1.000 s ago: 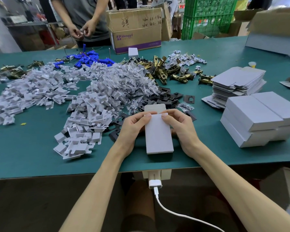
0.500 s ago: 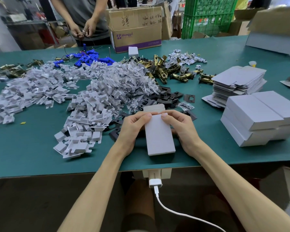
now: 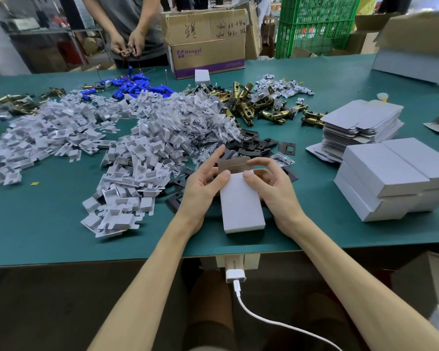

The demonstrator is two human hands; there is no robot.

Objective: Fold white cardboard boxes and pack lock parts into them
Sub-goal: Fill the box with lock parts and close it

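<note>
Nearby, black plates (image 3: 254,145) behind box (image 3: 241,206), finished boxes (image 3: 390,178) right, inserts (image 3: 142,158) left.

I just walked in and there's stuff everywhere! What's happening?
A person is folding a box at the near edge of the table. The left grip and right grip hold it, with its far flap open. Finished boxes sit stacked to the right, flat blanks behind them. Across it, someone else handles small parts.

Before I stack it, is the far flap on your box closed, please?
No, the white box has its flap open, brown inside showing.
</note>
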